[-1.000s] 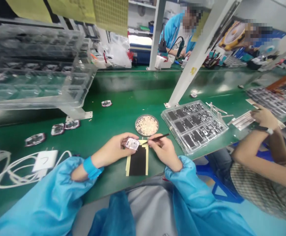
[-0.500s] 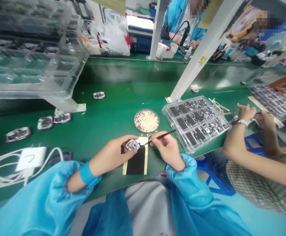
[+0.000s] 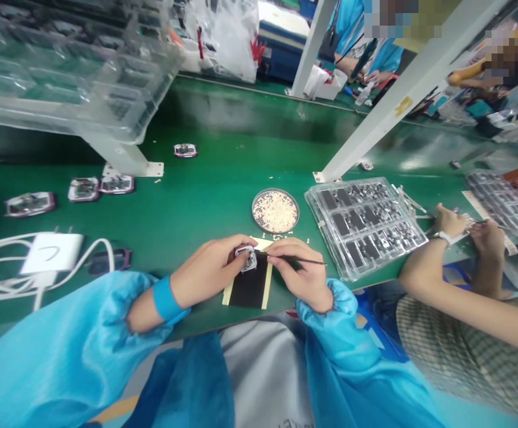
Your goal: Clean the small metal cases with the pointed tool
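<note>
My left hand [image 3: 209, 266] is closed around a small white-framed device housing [image 3: 246, 260], its thumb lying over the open inside. Thin dark tweezers [image 3: 303, 260] are pinched in my right hand [image 3: 301, 274]. Their tips point left and come close to the housing's right side; whether they touch it or hold a tiny part is too small to tell. Both hands hover over a black pad [image 3: 248, 291] edged with yellow tape. Just beyond them sits a round dish [image 3: 258, 226] of tiny pale and dark pieces, with a few pale bits lying beside it.
On the right stands a clear tray [image 3: 352, 274] of dark parts, near a slanted white post [image 3: 361, 134]. Several housings [image 3: 84, 189] and a white charger [image 3: 53, 252] with coiled cable lie left, below a clear rack [image 3: 120, 122]. A co-worker's hands [image 3: 452, 223] work at far right.
The housing has been turned in my left hand, and the thumb now lies across it. The tweezers have swung flatter and their tips are nearer the housing. The head view has shifted slightly.
</note>
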